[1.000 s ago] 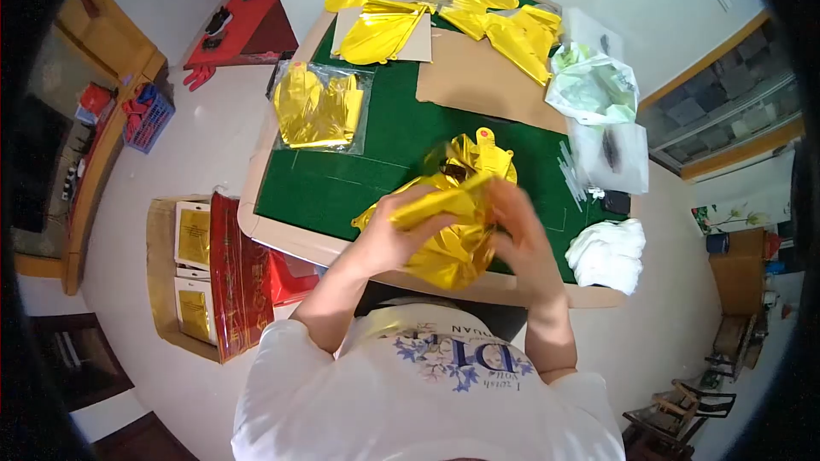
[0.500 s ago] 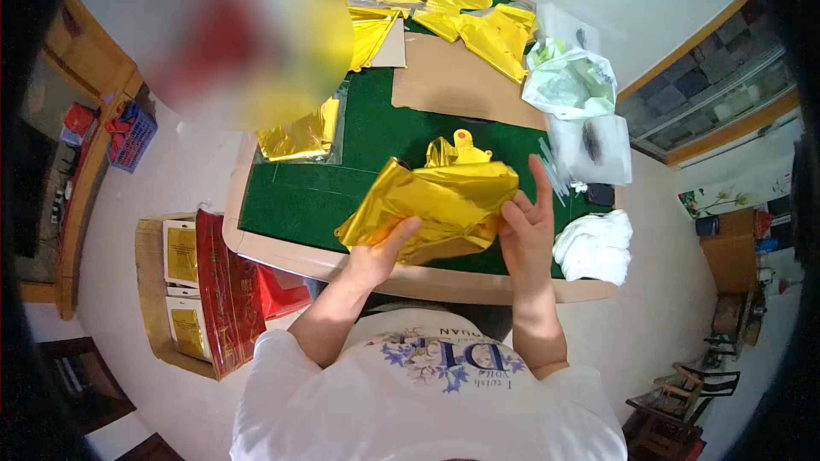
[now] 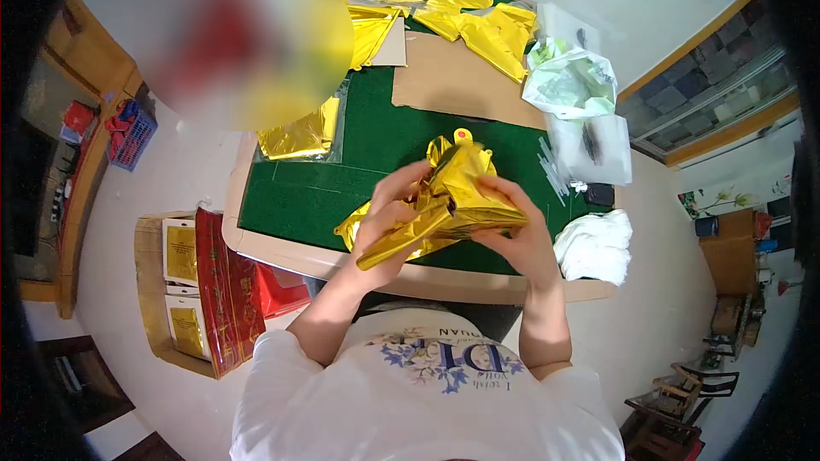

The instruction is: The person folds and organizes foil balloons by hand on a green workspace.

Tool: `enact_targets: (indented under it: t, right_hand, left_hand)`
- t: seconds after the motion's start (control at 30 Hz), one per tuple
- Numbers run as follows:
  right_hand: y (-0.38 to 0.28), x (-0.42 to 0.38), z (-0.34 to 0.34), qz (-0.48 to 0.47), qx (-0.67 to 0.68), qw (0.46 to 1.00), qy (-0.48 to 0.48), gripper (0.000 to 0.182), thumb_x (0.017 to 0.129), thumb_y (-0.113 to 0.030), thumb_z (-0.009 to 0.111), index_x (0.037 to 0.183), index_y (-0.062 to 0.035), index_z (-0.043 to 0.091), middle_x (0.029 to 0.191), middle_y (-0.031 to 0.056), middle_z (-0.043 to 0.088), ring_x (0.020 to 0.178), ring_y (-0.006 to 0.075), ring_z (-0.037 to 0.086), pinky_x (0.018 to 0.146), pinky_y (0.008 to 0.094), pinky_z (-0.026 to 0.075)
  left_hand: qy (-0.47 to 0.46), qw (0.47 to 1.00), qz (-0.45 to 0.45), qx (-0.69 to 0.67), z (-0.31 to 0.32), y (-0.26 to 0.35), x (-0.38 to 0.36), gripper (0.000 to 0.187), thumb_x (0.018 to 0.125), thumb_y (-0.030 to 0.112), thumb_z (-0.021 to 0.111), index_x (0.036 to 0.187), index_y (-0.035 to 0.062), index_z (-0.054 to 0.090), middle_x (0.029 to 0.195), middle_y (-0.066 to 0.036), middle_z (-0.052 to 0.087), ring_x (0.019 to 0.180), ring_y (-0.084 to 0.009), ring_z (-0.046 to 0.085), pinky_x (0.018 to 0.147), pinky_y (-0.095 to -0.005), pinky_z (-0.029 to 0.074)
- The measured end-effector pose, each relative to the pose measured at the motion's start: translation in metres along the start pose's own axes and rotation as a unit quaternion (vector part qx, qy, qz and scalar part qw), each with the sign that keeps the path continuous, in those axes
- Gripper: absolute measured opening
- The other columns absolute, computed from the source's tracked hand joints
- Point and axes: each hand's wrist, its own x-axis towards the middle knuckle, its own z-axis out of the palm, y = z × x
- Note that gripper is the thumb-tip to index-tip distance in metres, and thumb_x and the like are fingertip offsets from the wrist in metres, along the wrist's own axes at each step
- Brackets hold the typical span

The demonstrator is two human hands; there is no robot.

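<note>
Folded gold foil balloon [image 3: 465, 192] sheeting, flat and shiny, is held between my two hands above the near side of the green table. My left hand [image 3: 383, 226] is closed around its left part, with the fingers curled over the foil. On the right side, my right hand [image 3: 523, 235] pinches it between thumb and fingers. Just beyond the hands, a yellow tab with a red dot [image 3: 462, 135] sticks up from gold foil. More gold foil lies beneath my left hand; the overlap hides where one piece ends.
Gold foil pieces [image 3: 495, 34] and cardboard [image 3: 461, 77] lie at the table's far side. A packaged gold foil [image 3: 301, 135] rests left. Clear straws [image 3: 552, 169], a plastic bag [image 3: 571, 81] and white cloth [image 3: 594, 246] line the right. A carton [image 3: 152, 290] stands on the floor.
The foil has gone from spread flat between my hands to bunched and tilted. My left hand has moved up over it, and my right index finger, raised before, is now down on the foil.
</note>
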Motion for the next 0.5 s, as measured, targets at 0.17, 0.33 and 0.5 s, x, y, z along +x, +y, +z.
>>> enact_targets:
  t: [0.17, 0.33, 0.5]
  right_hand:
    - [0.003, -0.004, -0.001, -0.054, -0.194, 0.979, -0.026, 0.049, 0.072, 0.004, 0.075, 0.118, -0.0006, 0.058, 0.131, 0.0108, 0.049, 0.118, 0.0159, 0.049, 0.096, 0.029, 0.042]
    - [0.014, -0.011, -0.005, 0.072, -0.037, 0.996, 0.024, 0.017, 0.08, -0.002, 0.069, 0.097, 0.0022, 0.066, 0.105, 0.0058, 0.064, 0.091, 0.0124, 0.06, 0.081, 0.0254, 0.047]
    - [0.021, -0.005, 0.01, 0.032, 0.132, 0.981, 0.14, 0.031, 0.09, -0.004, 0.056, 0.121, 0.0005, 0.054, 0.105, 0.0079, 0.065, 0.092, 0.0128, 0.061, 0.081, 0.0262, 0.048]
  left_hand:
    - [-0.029, 0.999, 0.028, -0.007, -0.007, -0.002, 0.0, 0.021, 0.08, -0.007, 0.064, 0.09, 0.0052, 0.05, 0.14, -0.03, 0.037, 0.13, -0.0386, 0.041, 0.103, -0.0451, 0.038]
    - [-0.001, 0.946, -0.204, -0.252, -0.003, 0.021, 0.006, 0.035, 0.081, -0.004, 0.069, 0.11, 0.0028, 0.051, 0.123, -0.015, 0.056, 0.117, -0.0233, 0.053, 0.096, -0.0351, 0.045]
    - [-0.127, 0.881, -0.448, 0.087, -0.024, 0.018, 0.003, 0.012, 0.085, 0.007, 0.069, 0.079, 0.006, 0.058, 0.073, 0.0, 0.055, 0.069, -0.0053, 0.046, 0.059, -0.023, 0.037]
